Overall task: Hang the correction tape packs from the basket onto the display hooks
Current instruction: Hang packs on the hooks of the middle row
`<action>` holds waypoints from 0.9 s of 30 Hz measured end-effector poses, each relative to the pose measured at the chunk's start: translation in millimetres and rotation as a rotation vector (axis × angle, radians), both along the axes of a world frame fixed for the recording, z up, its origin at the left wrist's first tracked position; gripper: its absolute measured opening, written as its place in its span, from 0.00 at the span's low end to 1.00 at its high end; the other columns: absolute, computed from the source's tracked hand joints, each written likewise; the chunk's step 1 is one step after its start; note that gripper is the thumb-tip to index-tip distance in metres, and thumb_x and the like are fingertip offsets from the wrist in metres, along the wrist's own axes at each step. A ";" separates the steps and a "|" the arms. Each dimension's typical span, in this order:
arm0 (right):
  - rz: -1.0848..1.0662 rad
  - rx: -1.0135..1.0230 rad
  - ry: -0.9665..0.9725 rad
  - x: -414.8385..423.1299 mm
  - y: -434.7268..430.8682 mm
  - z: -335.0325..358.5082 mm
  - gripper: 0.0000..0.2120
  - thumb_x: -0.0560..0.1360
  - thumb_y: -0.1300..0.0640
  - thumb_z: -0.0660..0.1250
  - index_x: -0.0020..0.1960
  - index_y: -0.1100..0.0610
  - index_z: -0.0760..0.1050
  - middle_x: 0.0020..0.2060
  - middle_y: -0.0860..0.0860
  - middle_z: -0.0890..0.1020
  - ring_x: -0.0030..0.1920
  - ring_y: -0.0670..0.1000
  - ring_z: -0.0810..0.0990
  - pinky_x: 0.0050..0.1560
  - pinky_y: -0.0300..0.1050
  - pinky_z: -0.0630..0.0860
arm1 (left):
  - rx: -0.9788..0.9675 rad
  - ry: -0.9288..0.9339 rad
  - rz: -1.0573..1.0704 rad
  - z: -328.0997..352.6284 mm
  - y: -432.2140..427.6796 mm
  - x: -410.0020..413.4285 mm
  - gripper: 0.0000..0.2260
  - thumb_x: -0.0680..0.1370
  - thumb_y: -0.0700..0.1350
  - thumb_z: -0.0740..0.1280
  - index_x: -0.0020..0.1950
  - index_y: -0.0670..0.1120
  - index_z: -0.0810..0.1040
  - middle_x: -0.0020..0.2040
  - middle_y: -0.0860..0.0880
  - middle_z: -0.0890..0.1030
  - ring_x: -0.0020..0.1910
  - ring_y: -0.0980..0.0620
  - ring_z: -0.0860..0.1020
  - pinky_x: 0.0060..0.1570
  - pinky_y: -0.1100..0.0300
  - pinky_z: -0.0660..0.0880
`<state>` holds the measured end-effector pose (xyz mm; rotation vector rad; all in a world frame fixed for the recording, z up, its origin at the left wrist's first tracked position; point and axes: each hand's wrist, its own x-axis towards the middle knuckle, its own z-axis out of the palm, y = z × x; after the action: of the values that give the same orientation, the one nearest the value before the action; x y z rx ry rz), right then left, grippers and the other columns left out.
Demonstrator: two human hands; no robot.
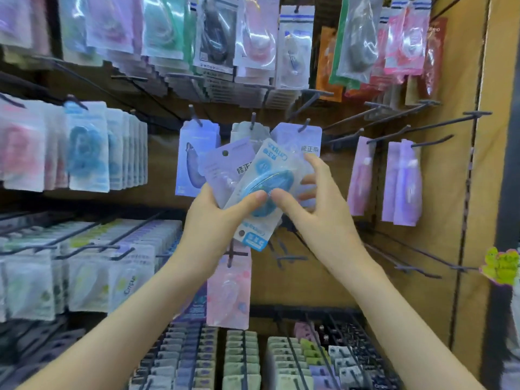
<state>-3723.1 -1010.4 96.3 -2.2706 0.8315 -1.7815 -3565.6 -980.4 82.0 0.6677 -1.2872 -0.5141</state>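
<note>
Here, closest to us, our left hand (213,220) grips two flat correction tape packs fanned together, thumb pressed across the front and fingers curled behind. The front one is a blue pack (270,170), glossy clear plastic over a rounded blue dispenser, held upside down and tilted, with its punched hang hole near the bottom. Behind it sits a lavender pack (225,164) with a matte card face and a round hole at the top. Our right hand (318,218) pinches the blue pack's right edge, thumb in front and fingers spread behind. Just beyond, a hanging lavender pack (298,142) dangles from a thin dark wire hook. Lower down hangs a shiny pink pack (229,291). Further right, bare hooks (439,123) jut from the brown backboard (450,220).
</note>
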 end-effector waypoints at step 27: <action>-0.312 -0.639 0.572 252.2 37.0 17.9 0.28 0.71 0.54 0.70 0.69 0.58 0.71 0.76 0.58 0.60 0.76 0.55 0.52 0.76 0.50 0.47 | 0.060 -0.233 -0.104 23.4 60.8 290.9 0.11 0.79 0.39 0.65 0.61 0.45 0.77 0.52 0.45 0.85 0.47 0.48 0.84 0.38 0.59 0.79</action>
<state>-3471.0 -973.4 114.1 -3.3330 0.8048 -1.6995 -3274.7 -919.7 105.4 0.7297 -1.5365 -0.5736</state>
